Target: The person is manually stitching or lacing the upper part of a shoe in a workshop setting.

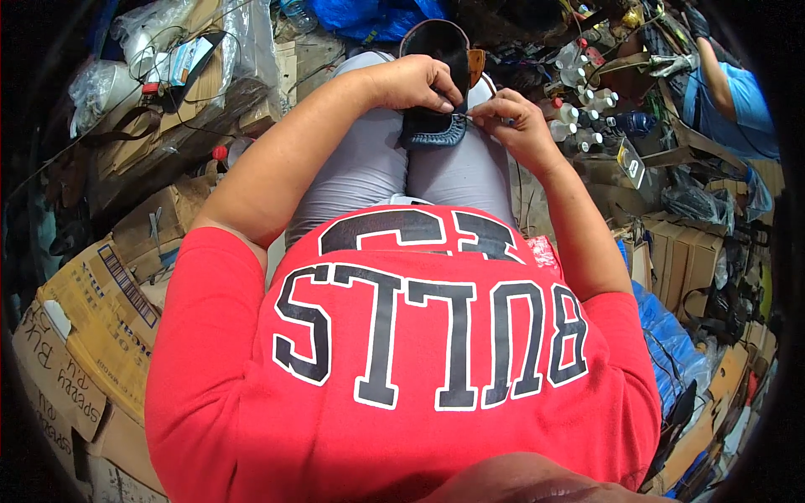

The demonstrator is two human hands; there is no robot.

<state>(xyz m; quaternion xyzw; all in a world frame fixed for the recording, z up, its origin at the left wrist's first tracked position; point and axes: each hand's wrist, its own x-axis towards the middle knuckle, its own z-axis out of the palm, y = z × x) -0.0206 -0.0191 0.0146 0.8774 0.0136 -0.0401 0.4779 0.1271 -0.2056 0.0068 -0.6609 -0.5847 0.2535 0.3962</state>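
A dark blue shoe point(444, 138) with a gathered, stitched rim at its toe rests on my grey-trousered thighs point(352, 159). Its dark, rounded far end point(432, 35) points away from me. My left hand point(419, 84) lies over the shoe, fingers curled and pinching at its upper edge. At the shoe's right side my right hand point(511, 121) has thumb and fingertips pressed together near the stitched rim. Something thin, perhaps thread or a needle, runs between the hands, too small to make out. A tan-orange leather piece point(476, 63) shows beside the shoe.
Several white bottles point(579, 117) with red or dark caps stand at the right. Beyond them is another person's blue sleeve point(746, 101). Cardboard boxes point(101, 310) are stacked at the left, under plastic-wrapped goods point(151, 50). A blue plastic sheet point(369, 17) lies ahead.
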